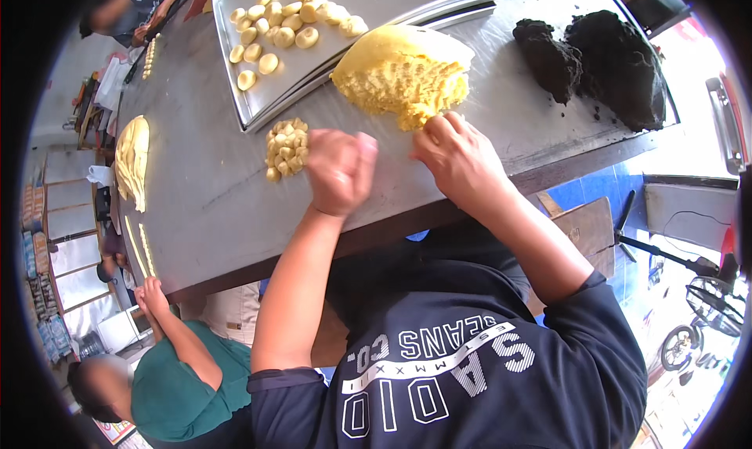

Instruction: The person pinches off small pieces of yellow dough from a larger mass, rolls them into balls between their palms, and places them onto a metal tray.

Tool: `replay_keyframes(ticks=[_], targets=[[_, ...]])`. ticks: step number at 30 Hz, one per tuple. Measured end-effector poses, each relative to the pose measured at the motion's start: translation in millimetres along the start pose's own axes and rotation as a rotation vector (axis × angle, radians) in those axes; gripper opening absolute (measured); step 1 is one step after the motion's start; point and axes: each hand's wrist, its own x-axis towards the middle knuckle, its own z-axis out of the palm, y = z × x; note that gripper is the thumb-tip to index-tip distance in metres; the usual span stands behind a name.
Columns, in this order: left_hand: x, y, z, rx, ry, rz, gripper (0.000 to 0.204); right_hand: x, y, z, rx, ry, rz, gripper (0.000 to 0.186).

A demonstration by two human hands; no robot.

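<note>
Yellow dough (403,65) on the grey table (196,182)

We see the table spread across the view; at its near left, a co-worker in green (176,378) leans in. Next in size comes the tray (376,1); to its right, at the far corner, we find black lumps (615,69). The yellow dough sits between tray and lumps, smooth above, crumbled on the side facing us; a second dough (131,163) lies by the left edge.

Our right hand (454,155) is at the crumbled edge, fingers bent; the tips are hidden, so we cannot tell if they grip; our left hand (338,171), blurred, is folded narrow, thumb out; we cannot tell if it holds anything. Just left of it lie small pieces (287,147), heaped together; pale balls (285,37) dot the tray.
</note>
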Motion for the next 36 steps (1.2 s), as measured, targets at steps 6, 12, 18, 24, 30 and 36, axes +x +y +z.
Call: replay_keyframes(ticks=[6,12,18,24,30,36], targets=[[-37,28,-79,0.586,-0.242,-0.251,0.025,-16,18,-28,0.185,-0.034,0.087,0.015],[-81,64,-69,0.434,-0.096,-0.550,0.013,-25,-3,-21,0.211,-0.103,-0.013,0.024],[-85,69,-53,0.041,-0.033,-0.624,0.010,-25,-8,-23,0.178,-0.125,0.041,0.035],[-47,89,-30,-0.607,0.320,-1.098,0.036,-17,-39,0,0.409,-0.042,-0.047,0.025],[-33,95,-32,-0.956,0.365,-1.039,0.055,4,-47,4,0.429,0.091,-0.112,0.019],[-47,54,-39,-0.148,-0.255,-0.501,0.019,5,-42,-3,0.736,-0.054,-0.094,0.018]])
